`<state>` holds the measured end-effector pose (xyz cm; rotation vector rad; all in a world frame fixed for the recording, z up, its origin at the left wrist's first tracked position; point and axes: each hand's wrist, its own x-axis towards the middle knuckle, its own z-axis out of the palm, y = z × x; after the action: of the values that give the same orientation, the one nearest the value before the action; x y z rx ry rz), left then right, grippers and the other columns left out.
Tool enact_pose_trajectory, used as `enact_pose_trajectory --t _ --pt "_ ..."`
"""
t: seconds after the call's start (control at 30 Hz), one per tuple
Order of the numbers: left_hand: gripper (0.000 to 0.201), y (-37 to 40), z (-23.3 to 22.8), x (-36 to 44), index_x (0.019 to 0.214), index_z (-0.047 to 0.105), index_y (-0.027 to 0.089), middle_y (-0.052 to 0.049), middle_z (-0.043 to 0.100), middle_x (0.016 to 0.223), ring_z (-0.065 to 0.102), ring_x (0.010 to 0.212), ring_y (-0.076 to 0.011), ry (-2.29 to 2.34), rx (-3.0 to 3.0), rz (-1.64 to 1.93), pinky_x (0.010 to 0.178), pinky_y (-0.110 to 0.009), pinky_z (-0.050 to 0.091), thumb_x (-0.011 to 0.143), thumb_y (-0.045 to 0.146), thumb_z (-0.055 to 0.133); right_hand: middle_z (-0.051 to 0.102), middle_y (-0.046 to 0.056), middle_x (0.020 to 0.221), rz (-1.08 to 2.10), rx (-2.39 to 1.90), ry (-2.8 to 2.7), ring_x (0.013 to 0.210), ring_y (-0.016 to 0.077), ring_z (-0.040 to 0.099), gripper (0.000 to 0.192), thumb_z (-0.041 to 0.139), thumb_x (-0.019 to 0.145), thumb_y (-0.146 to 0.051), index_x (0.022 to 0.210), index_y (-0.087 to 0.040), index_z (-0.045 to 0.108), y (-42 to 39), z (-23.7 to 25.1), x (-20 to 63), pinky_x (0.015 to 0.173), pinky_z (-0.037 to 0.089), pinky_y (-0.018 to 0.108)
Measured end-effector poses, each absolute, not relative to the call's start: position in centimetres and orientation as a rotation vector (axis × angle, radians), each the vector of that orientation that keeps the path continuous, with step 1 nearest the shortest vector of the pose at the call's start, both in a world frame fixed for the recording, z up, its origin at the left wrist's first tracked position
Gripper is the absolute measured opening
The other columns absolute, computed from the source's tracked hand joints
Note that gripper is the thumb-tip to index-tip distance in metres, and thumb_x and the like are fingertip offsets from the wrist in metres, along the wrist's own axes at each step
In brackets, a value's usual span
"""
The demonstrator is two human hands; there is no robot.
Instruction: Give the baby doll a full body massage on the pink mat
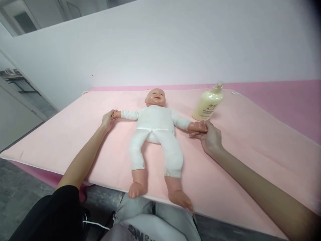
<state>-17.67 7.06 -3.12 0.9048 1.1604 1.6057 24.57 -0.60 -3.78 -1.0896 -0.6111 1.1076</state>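
A: Location and handling of the baby doll [155,134]?

B: Supine on the pink mat [75,134], lotion bottle [208,104] near. Soft cloth body, rigid limbs, likely light; hold at the wrists.

A: Hand pose?

B: Arms extended. Left hand [108,119] grip clamped on one doll hand; right hand [210,138] clamped on the other.

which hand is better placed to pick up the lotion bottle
Right, likely. The right hand holds the doll's hand just beside the lotion bottle; the left hand is across the baby doll, holding its other hand.
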Motion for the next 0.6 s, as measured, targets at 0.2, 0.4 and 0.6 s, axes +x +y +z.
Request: enact_pose_trajectory --t 0.2,0.4,0.6 --pt "0.03 4.8 -2.9 -17.6 0.082 0.069 0.012 -0.004 0.067 0.081 0.059 0.074 -0.0119 1.246 0.991 1.629 0.065 -0.023 0.046 0.059 0.03 0.076 0.059 -0.001 0.057 0.986 -1.122 -0.663 0.036 0.0135 0.056 0.014 0.052 0.085 -0.02 0.074 -0.013 0.057 -0.7 -4.2 25.0 0.036 0.052 0.026" --pt "0.036 3.1 -3.5 -17.5 0.084 0.069 0.012 -0.007 0.069 0.09 0.06 0.079 -0.0145 1.28 1.045 1.684 0.068 -0.024 0.047 0.057 0.035 0.075 0.057 -0.001 0.052 1.019 -1.12 -0.617 0.038 0.0138 0.058 0.017 0.062 0.081 -0.028 0.072 -0.014 0.057 -1.3 -3.8 25.4 0.036 0.052 0.024" --pt "0.039 3.5 -4.0 -18.0 0.087 0.069 0.013 -0.008 0.069 0.089 0.061 0.08 -0.0157 1.316 1.088 1.662 0.069 -0.026 0.047 0.055 0.035 0.075 0.059 0.0 0.054 1.127 -1.079 -0.554 0.042 0.0159 0.061 0.011 0.051 0.086 -0.021 0.08 -0.013 0.057 -1.5 -3.6 26.0 0.041 0.055 0.028"
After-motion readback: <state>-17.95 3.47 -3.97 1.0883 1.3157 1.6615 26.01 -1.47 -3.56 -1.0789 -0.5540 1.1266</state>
